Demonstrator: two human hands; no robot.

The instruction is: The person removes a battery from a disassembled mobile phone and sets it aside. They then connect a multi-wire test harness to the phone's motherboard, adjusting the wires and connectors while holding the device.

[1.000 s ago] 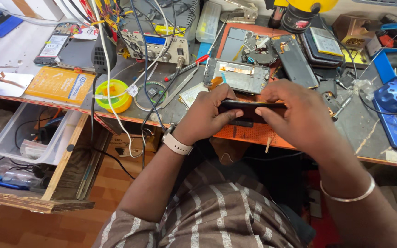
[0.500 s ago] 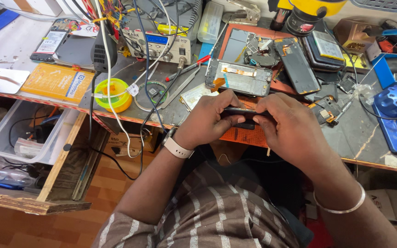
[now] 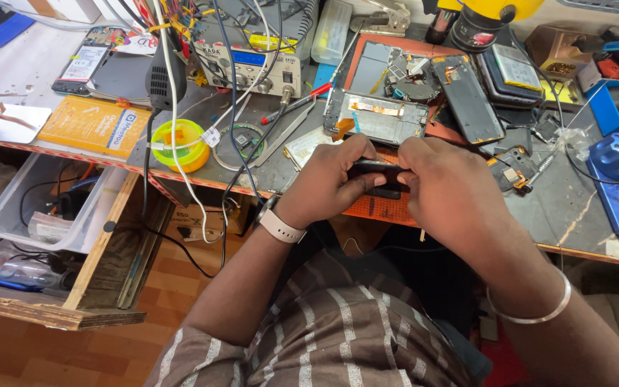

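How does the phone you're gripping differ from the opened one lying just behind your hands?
The dark phone is held edge-on between the left hand and right hand, mostly hidden by fingers; the opened phone lies flat and untouched on the bench. The opened phone shows its bare insides with an orange flex strip; the dark phone shows only a plain dark side. Both are slim rectangular handsets.

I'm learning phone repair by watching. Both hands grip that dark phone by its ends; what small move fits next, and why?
Probably lower it flat onto the orange mat: the left hand and right hand pinch the dark phone edge-up just above it, leaving no hand free.
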